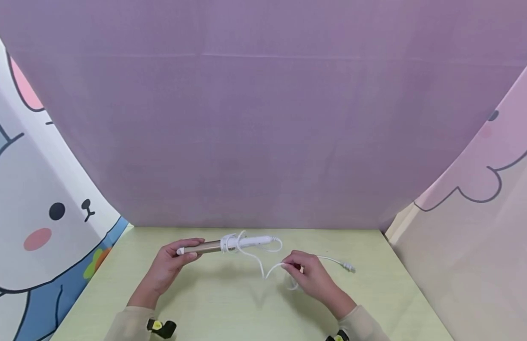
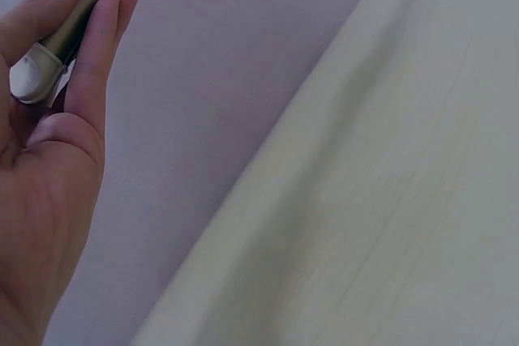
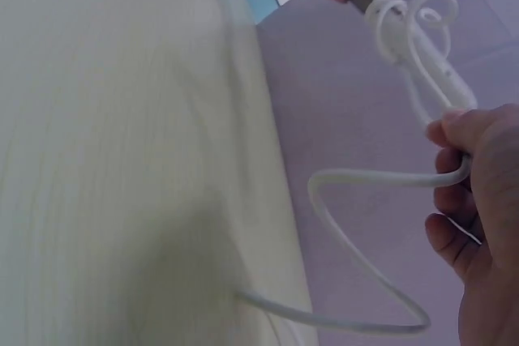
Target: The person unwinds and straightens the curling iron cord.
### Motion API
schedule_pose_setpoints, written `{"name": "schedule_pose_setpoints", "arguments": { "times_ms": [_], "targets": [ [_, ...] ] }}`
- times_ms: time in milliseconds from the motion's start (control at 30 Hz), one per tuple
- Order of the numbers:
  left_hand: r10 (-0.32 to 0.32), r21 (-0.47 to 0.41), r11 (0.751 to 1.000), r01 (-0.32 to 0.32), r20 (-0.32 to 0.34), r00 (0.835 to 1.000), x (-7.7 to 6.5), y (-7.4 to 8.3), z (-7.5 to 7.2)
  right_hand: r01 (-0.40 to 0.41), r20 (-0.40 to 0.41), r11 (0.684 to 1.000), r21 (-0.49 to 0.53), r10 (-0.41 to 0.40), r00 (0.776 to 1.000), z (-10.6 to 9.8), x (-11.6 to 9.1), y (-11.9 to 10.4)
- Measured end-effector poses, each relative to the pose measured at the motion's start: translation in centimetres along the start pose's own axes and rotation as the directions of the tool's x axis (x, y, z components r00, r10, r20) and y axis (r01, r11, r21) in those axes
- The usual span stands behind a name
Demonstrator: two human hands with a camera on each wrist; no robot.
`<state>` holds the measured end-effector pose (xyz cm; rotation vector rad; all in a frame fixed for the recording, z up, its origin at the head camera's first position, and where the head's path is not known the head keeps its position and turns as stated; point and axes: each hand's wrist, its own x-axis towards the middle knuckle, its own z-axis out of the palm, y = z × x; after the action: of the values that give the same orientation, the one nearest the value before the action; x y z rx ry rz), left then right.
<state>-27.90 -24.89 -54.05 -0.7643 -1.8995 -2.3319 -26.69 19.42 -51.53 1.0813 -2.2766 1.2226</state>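
A curling iron [image 1: 209, 247] with a gold barrel and white handle is held above the table by my left hand [image 1: 166, 267]. Thumb and fingers grip the barrel near its white tip [image 2: 36, 74]. Several turns of white cord [image 3: 385, 26] wrap loosely around the iron where barrel meets handle. My right hand [image 1: 310, 277] pinches the loose cord between thumb and fingers, off to the right of the handle. From there the cord [image 3: 357, 261] hangs in a bend toward the tabletop. Its plug end [image 1: 348, 267] shows beyond the right hand.
The pale yellow-green table [image 1: 229, 308] lies under both hands. A plain purple cloth [image 1: 254, 142] rises at the back edge. Cartoon-printed cloths stand at the left [image 1: 54, 255] and right [image 1: 480, 237]. Black wrist devices [image 1: 162, 327] sit at both sleeves.
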Motion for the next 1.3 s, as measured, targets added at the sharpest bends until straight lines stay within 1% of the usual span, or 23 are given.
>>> {"name": "schedule_pose_setpoints", "arguments": {
  "times_ms": [67, 167, 267, 400, 467, 533, 667, 733, 800, 867, 967, 1133, 1200, 1300],
  "targets": [
    [-0.027, 0.039, 0.999, 0.027, -0.015, 1.000, 0.0, 0.0, 0.1, 0.047, -0.042, 0.999, 0.004, -0.046, 0.998, -0.1, 0.2, -0.3],
    [-0.070, 0.106, 0.992, 0.073, -0.034, 0.997, 0.0, 0.0, 0.4, 0.076, -0.103, 0.997, 0.018, -0.074, 0.992, -0.4, 0.7, -0.6],
    [-0.092, 0.158, 0.983, 0.097, -0.036, 0.995, -0.1, 0.0, 0.6, 0.062, -0.167, 0.997, 0.044, -0.054, 0.985, -0.8, 1.2, -0.7],
    [-0.096, 0.185, 0.978, 0.098, -0.021, 0.995, -0.1, 0.0, 0.9, 0.022, -0.249, 0.998, 0.058, -0.007, 0.968, -1.3, 1.7, -0.6],
    [-0.099, 0.185, 0.978, 0.099, -0.011, 0.995, -0.1, 0.0, 1.0, -0.017, -0.283, 0.998, 0.055, 0.032, 0.959, -1.4, 1.9, -0.3],
    [-0.102, 0.179, 0.979, 0.101, -0.003, 0.995, -0.1, 0.0, 1.0, -0.086, -0.308, 0.994, 0.060, 0.100, 0.946, -1.6, 2.0, 0.1],
    [-0.110, 0.144, 0.984, 0.108, 0.011, 0.994, -0.2, 0.3, 1.1, -0.236, -0.338, 0.968, 0.083, 0.250, 0.907, -1.8, 2.0, 1.1],
    [-0.098, 0.114, 0.989, 0.094, 0.030, 0.995, -0.2, 0.4, 1.0, -0.287, -0.342, 0.954, 0.089, 0.300, 0.890, -1.7, 1.8, 1.6],
    [-0.081, 0.075, 0.994, 0.078, 0.042, 0.996, -0.2, 0.5, 0.9, -0.335, -0.335, 0.939, 0.082, 0.342, 0.878, -1.7, 1.5, 2.1],
    [-0.061, 0.036, 0.998, 0.060, 0.048, 0.997, -0.1, 0.5, 0.8, -0.376, -0.314, 0.924, 0.063, 0.376, 0.872, -1.6, 1.1, 2.6],
    [-0.024, -0.024, 0.999, 0.025, 0.050, 0.998, -0.1, 0.6, 0.6, -0.424, -0.257, 0.905, 0.017, 0.414, 0.873, -1.4, 0.5, 3.2],
    [0.057, -0.104, 0.993, -0.051, 0.055, 0.997, 0.1, 0.6, 0.2, -0.427, -0.141, 0.904, -0.026, 0.419, 0.897, -0.9, -0.5, 3.7],
    [0.071, -0.122, 0.990, -0.065, 0.045, 0.996, 0.1, 0.6, 0.2, -0.405, -0.104, 0.914, -0.032, 0.400, 0.911, -0.8, -0.9, 3.7],
    [0.069, -0.128, 0.990, -0.066, 0.021, 0.997, 0.1, 0.6, 0.1, -0.371, -0.060, 0.928, -0.040, 0.368, 0.928, -0.7, -1.3, 3.6]
  ]
}}
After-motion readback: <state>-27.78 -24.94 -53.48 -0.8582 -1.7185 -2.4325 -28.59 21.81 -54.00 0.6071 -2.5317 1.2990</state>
